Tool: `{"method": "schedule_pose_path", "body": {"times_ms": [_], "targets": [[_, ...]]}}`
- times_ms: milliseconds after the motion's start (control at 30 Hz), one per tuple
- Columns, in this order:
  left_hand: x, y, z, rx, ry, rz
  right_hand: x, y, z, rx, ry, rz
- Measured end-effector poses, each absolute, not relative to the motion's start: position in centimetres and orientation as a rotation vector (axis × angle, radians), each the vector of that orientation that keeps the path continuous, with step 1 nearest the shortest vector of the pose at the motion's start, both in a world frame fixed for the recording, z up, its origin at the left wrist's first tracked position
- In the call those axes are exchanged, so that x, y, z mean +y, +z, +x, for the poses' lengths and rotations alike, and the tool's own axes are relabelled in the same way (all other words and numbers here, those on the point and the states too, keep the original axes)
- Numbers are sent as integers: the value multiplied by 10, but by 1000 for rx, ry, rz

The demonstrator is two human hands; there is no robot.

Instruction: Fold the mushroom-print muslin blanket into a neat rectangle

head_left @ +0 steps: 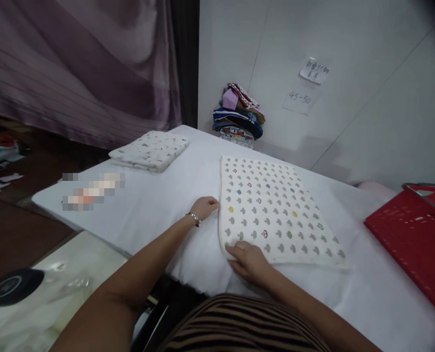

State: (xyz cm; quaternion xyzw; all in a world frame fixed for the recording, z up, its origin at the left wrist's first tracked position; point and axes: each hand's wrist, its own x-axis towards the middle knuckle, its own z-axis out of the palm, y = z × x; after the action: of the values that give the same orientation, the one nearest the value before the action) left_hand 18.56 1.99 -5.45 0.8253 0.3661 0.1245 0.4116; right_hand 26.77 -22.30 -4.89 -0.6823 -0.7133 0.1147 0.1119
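A white blanket point(272, 215) with rows of grey mushrooms, a few coloured, lies folded flat on the white-covered table point(144, 205). At its left edge is my left hand point(202, 209), closed, with the fingertips pinching the border; a bracelet circles that wrist. The near left corner is gripped by my right hand point(249, 261), thumb on top and the other fingers partly hidden under the edge. A second folded cloth point(151, 150), white with small scattered prints, sits apart at the far left of the table.
A stack of folded clothes point(238, 115) stands against the wall. On the right is a red bag point(404, 239). A dark cap point(13, 287) rests on a pale surface at lower left. Two paper notes point(314, 71) hang on the wall, and a purple curtain point(85, 68) hangs behind.
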Motion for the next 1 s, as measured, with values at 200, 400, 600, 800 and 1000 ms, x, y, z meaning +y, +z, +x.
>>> {"method": "schedule_pose_path", "body": {"times_ms": [200,400,600,800,1000], "targets": [[-24,-45,156,927,363,2029,-227,-53,264,-2058,249,-2067],[-62,-46,123,987,459,2100,-229,-54,263,-2072,221,-2114],[-98,-53,114,736,503,2354,-228,-50,262,-2076,216,-2102],[-107,-53,117,435,444,2667,-226,-48,256,-2058,178,-2118],[-100,-59,122,338,470,2725,-236,-54,264,-2102,15,-2005]]}}
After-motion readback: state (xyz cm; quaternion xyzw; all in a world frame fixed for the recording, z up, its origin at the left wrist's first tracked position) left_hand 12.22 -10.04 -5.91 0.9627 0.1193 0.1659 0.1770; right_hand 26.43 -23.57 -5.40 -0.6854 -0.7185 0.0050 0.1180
